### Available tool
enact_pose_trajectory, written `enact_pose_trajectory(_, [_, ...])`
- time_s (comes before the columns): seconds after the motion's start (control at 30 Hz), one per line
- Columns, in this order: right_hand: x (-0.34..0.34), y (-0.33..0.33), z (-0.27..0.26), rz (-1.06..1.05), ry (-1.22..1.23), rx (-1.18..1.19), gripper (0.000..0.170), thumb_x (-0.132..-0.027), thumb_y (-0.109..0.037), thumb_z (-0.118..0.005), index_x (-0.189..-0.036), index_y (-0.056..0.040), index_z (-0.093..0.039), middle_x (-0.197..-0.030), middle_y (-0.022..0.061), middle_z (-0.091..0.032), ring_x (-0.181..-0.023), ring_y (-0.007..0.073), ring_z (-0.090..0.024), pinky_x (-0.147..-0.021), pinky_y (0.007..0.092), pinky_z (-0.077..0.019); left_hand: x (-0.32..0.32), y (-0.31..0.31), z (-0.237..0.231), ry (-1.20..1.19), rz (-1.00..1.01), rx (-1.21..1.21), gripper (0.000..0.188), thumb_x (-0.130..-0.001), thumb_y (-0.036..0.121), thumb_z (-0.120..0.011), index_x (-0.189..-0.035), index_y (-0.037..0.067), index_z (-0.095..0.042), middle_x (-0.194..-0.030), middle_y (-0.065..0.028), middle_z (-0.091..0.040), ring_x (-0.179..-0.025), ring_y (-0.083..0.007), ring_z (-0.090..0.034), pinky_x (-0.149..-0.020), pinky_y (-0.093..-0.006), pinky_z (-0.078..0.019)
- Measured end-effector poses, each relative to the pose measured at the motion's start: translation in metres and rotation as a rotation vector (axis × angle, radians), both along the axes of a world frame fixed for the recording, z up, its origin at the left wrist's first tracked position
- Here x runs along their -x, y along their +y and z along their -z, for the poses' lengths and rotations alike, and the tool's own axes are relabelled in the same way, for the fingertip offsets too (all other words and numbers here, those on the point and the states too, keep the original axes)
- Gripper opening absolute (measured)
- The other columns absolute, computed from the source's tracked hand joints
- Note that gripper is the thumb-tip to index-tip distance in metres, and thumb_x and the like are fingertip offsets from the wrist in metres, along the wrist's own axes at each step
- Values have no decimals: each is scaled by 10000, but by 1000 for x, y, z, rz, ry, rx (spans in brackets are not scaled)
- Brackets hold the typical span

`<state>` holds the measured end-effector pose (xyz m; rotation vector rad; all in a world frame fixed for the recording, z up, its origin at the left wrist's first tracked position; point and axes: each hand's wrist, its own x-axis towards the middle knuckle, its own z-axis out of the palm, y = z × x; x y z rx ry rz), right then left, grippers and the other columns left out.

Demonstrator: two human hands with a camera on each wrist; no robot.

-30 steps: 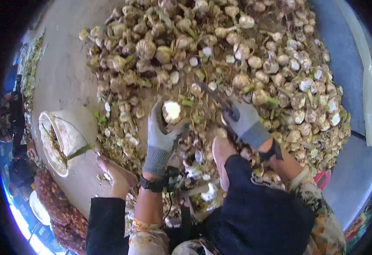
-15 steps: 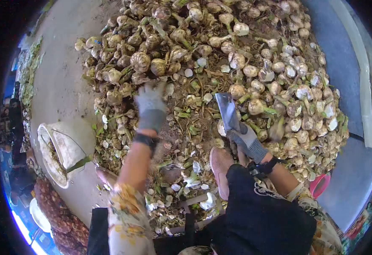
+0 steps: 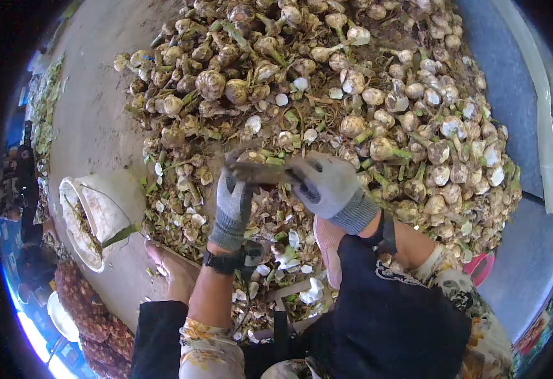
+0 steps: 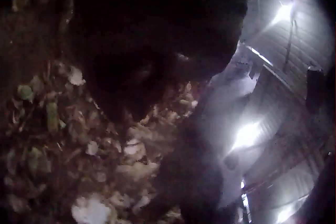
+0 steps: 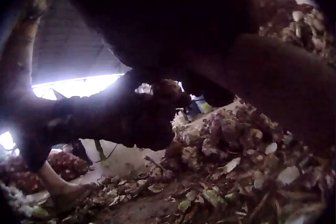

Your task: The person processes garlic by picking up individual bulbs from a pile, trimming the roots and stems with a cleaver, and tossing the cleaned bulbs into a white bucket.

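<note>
My gloved right hand (image 3: 330, 186) grips a broad-bladed knife (image 3: 260, 174) in the head view, its blade pointing left across the left hand. My gloved left hand (image 3: 232, 199) has its fingers curled at the blade's far end. The blade mostly hides what they hold. From the right wrist side, a roundish brownish garlic bulb (image 5: 169, 89) shows between the dark hands. Beyond both hands lies a heap of garlic bulbs (image 3: 210, 85) with stems. Trimmed bulbs (image 3: 453, 126) with white cut faces are piled to the right.
A white bucket (image 3: 115, 205) lies tipped over at left. Cut scraps (image 3: 289, 252) litter the ground between two pink shoes (image 3: 328, 243). A pink container (image 3: 478, 268) sits at right, and red-brown sacks (image 3: 84, 303) stand at lower left.
The trimmed bulb left my left hand; a blurred bulb appeared over the right-hand pile. My left hand reached to the heap, then came back towards me. The knife swung left to meet it.
</note>
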<state>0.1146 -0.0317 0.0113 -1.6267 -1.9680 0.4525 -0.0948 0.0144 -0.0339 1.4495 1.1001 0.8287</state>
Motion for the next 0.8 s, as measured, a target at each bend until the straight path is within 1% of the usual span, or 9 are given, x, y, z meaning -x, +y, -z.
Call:
enact_pose_trajectory(0.1, [3, -1, -1, -93, -114, -107, 430, -655, -234, -698, -1050, -134, -564, -901, 74, -529, -773, 233, -592, -618, 363, -511, -1, -19, -7, -43, 4, -23, 544, -902, 328, -549, -1291, -1, -360, -1059, -80, -536, -943, -147, -528, -805, -301, -462])
enact_pose_trajectory(0.23, [1, -7, -1, -138, -141, -90, 484, -624, -222, -708, -1073, -133, -551, -893, 70, -511, -785, 240, -578, -624, 367, -512, 7, -27, -3, 346, 115, -444, 533, -927, 331, -495, -1319, 13, -323, -1029, -67, -542, -858, -134, -534, -745, -275, -470])
enact_pose_trajectory(0.3, [-1, -11, -3, -159, -135, -51, 488, -623, -221, -704, -1076, -124, -551, -940, 80, -521, -788, 254, -588, -619, 383, -510, 1, -28, -10, 352, 114, -470, 478, -935, 304, -477, -1289, 7, -356, -982, -61, -550, -791, -122, -532, -688, -256, -467])
enact_pose_trajectory(0.43, [-6, -15, 15, -132, -180, 60, 451, -682, -214, -676, -1094, -90, -541, -927, 132, -575, -768, 283, -613, -608, 420, -501, -15, -34, -47, -96, -1, 350, 349, -949, 233, -442, -1206, -3, -445, -866, -42, -546, -659, -85, -508, -568, -215, -441])
enact_pose_trajectory(0.53, [-29, -5, 45, 144, -170, 594, 404, -725, -223, -663, -1075, -55, -551, -830, 141, -596, -776, 308, -594, -667, 417, -489, -28, -46, -67, -318, -147, 533, 305, -929, 192, -464, -1168, 3, -457, -765, -8, -513, -590, -61, -469, -524, -200, -420])
enact_pose_trajectory(0.63, [-34, -15, 5, 334, 31, 693, 365, -756, -225, -665, -1047, -25, -569, -821, 166, -623, -781, 300, -612, -694, 393, -488, -18, -31, -56, -85, -106, 413, 430, -895, 127, -510, -1290, 21, -378, -930, -44, -541, -751, -94, -527, -675, -219, -464])
enact_pose_trajectory(0.73, [-32, -29, 56, 276, 425, 334, 311, -793, -213, -636, -1037, -28, -586, -770, 181, -631, -738, 302, -631, -686, 374, -503, -62, -23, -80, -235, 101, 321, 486, -826, 144, -603, -1255, 8, -421, -1033, -111, -576, -881, -174, -562, -770, -285, -468])
enact_pose_trajectory(0.77, [-39, -32, 89, 47, 563, 235, 321, -779, -223, -664, -1020, -18, -604, -846, 169, -657, -751, 277, -634, -716, 335, -493, -64, -19, -79, -49, 102, 53, 525, -808, 162, -629, -1267, 12, -421, -1077, -130, -566, -953, -200, -546, -821, -301, -453])
enact_pose_trajectory(0.8, [-37, -26, 82, 136, 558, 345, 331, -781, -220, -662, -1035, -16, -599, -869, 165, -659, -772, 267, -636, -727, 332, -491, -66, -7, -75, 144, 99, -219, 565, -790, 180, -655, -1278, 16, -422, -1122, -149, -556, -1025, -225, -530, -872, -317, -438])
